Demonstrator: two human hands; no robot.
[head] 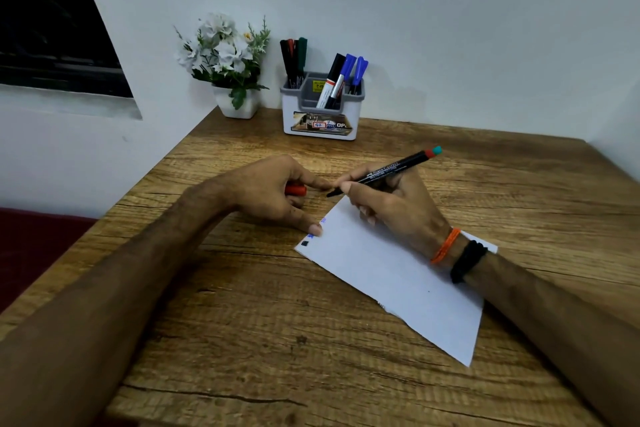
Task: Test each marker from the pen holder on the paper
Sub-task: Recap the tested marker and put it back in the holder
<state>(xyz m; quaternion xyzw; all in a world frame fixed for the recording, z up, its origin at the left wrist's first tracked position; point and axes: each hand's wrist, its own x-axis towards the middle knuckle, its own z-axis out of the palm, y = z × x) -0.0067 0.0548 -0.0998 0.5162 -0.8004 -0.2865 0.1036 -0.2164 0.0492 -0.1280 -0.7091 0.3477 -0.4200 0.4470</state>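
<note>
Right hand [391, 204] grips black marker [388, 170], tip at far corner of paper [398, 274]; left hand [273, 191] curls round red cap [295, 190], thumb pressing paper's left edge; paper flat on bench [242, 322]; pen holder [322, 107] with more markers at bench's far edge, beside flower pot [237, 106].

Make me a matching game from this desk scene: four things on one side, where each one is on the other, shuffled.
Things:
1. black marker
2. red cap
3. paper
4. flower pot

Places:
A. flat on the table, under the right wrist
B. left of the pen holder, by the wall
C. gripped in the right hand
D. held in the left hand

Pairs: 1-C, 2-D, 3-A, 4-B
</note>
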